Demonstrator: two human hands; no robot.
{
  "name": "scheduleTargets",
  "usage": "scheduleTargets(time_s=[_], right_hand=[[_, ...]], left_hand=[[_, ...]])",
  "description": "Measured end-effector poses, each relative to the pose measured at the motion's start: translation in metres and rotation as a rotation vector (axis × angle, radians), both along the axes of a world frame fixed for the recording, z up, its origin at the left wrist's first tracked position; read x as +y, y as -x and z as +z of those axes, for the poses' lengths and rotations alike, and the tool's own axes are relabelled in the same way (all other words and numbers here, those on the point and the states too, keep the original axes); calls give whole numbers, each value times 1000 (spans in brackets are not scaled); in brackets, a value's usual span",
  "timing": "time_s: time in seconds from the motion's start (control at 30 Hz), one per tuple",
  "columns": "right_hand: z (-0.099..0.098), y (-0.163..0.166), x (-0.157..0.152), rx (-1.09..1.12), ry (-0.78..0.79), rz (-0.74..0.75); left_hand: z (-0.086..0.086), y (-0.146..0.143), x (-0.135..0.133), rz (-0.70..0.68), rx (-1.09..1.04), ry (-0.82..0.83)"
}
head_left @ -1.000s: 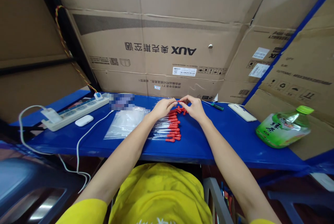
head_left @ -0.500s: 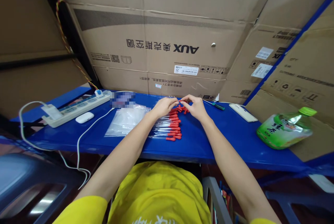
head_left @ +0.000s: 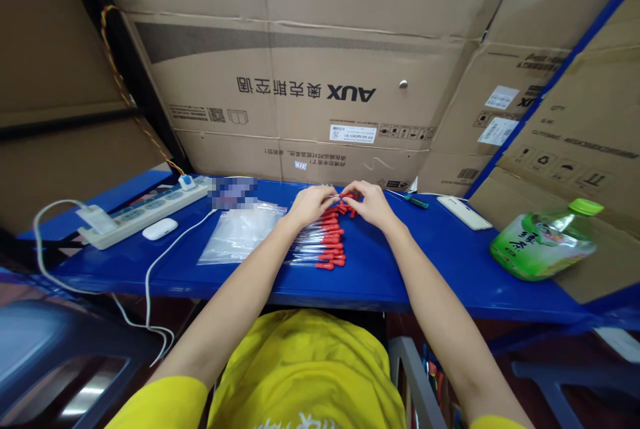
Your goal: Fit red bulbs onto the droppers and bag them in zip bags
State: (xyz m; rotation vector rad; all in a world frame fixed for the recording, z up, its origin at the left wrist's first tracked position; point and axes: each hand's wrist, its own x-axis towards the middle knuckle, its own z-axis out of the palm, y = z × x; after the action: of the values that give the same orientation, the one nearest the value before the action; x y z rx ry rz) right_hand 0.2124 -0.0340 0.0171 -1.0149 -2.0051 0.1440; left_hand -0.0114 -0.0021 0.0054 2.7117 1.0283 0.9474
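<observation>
Red-bulbed droppers lie in a row on the blue table, just right of clear bags. At the row's far end the left hand and right hand meet, each pinching one dropper between thumb and fingertips. A green bottle lies well to the right.

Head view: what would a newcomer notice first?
A row of red-capped droppers lies mid-way along the blue table, the left hand and right hand with fingertips close together at its far end. A green bottle lies on its side at the right, and a big AUX cardboard box fills the back.
</observation>
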Motion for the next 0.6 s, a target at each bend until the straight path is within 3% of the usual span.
scheduleTargets(time_s=[0.6], right_hand=[[-12, 0, 8, 325, 175, 74]], left_hand=[[-3, -2, 10, -155, -147, -34]])
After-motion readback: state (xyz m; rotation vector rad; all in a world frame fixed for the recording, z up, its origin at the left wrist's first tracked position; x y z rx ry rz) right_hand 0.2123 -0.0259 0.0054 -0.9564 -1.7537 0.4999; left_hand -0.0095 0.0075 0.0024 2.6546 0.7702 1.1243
